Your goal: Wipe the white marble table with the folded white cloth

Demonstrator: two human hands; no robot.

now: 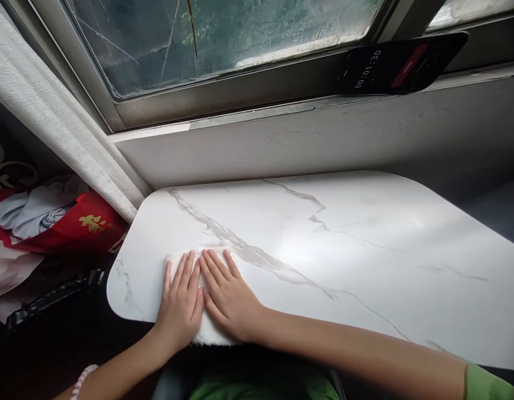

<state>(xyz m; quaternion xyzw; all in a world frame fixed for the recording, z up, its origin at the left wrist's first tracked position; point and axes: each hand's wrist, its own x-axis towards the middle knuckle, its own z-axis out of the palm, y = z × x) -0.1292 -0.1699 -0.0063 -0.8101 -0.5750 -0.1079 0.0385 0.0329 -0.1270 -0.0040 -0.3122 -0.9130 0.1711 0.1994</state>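
Note:
A white fluffy cloth (213,330) lies flat on the white marble-patterned table (365,244), close to its near edge on the left. On the cloth's left half my left hand (181,300) rests palm down, fingers stretched out. My right hand (227,294) lies flat beside it on the same cloth, fingers extended, its thumb near the left thumb. Both palms press on the cloth without gripping it. Part of the cloth is hidden under the hands, and its lower edge hangs slightly at the table's rim.
Behind the table is a window (240,39) with a metal frame above a pale wall. A phone (402,64) showing a timer leans on the sill at the right. At left hang a white curtain (60,105) and a red bag (94,222) with cloth in it.

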